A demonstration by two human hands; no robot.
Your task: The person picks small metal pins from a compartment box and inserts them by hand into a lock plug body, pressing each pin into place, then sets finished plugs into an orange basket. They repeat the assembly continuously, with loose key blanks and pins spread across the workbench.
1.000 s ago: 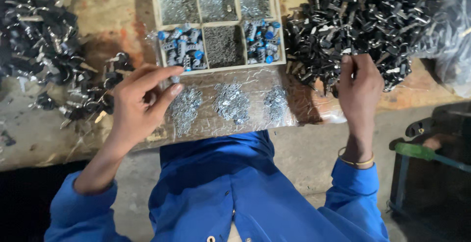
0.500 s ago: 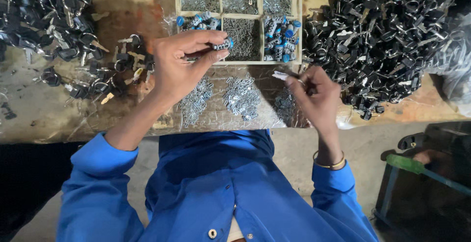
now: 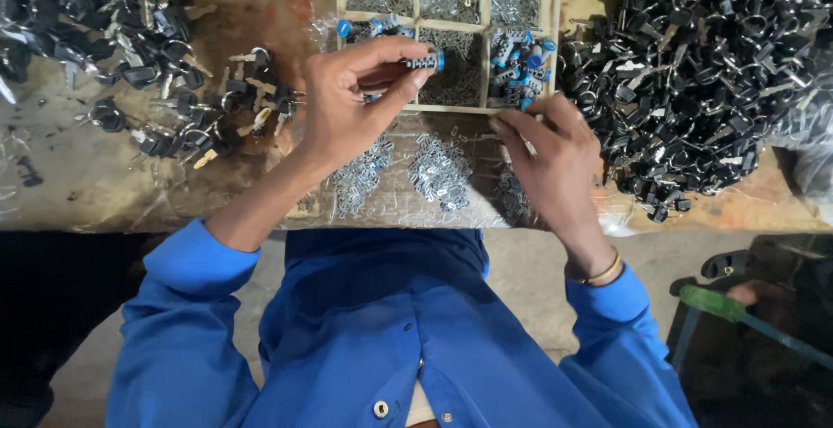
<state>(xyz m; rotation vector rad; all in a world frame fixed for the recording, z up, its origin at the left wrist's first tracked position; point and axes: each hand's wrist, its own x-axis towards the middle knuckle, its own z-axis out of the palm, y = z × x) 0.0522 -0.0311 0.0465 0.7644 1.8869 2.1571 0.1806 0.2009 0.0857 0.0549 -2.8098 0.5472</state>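
The left hand [image 3: 351,103] pinches a small metal cylinder with a blue cap [image 3: 424,62] between thumb and fingertips, holding it level in the air just over the near edge of a wooden divided tray [image 3: 552,42]. The blue end points to the right. The right hand [image 3: 548,163] hovers close beside it, a little lower, with its fingers curled together as if pinching something very small; what it grips, if anything, cannot be made out (the fingers hide it). A gold-coloured bangle [image 3: 595,274] sits on that wrist.

The tray's compartments hold different parts: fine silver bits in the far row, more blue-capped cylinders [image 3: 519,53] in the near right compartment and some in the near left one, with dark small pieces in the middle. In front of the tray, on a sheet of clear plastic [image 3: 408,202], lie small heaps of silver metal pieces [image 3: 438,172], directly under the two hands.

To the right of the tray spreads a large pile of black-headed keys [image 3: 703,72]. A smaller scatter of similar keys [image 3: 186,124] lies to the left, and another dark heap fills the far left corner. All of this rests on a worn brown workbench [image 3: 87,185]. The person wears a bright blue buttoned shirt [image 3: 382,324] with long sleeves. At the lower right, a tool with a green handle [image 3: 713,302] is partly visible
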